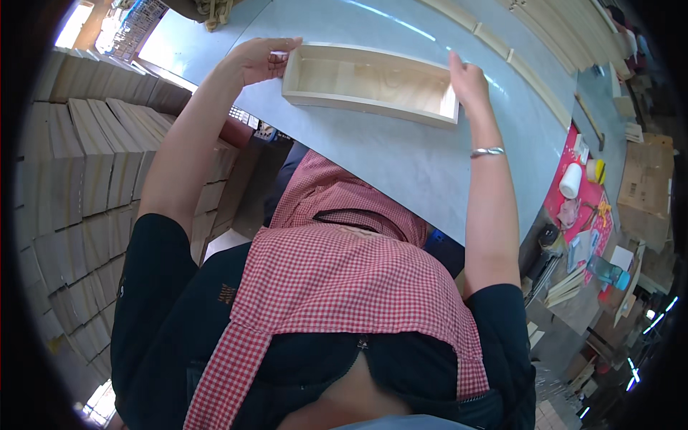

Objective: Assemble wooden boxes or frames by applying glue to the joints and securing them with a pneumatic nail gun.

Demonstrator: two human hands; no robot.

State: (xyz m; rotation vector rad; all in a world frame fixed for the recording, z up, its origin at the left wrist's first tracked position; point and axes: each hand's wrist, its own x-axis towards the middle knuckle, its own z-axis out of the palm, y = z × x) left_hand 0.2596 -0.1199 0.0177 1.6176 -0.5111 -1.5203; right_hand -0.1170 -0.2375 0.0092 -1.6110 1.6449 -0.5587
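Pale grey worktable [401,154] carries the open wooden box [371,82], with stacked wooden boxes [79,165] on the left and a cluttered red mat [584,208] on the right. I see my left hand [259,59] pinching one end wall and my right hand [467,77] flat against the other. Thin plywood looks light, stiff, easily dented; ends give the best hold.
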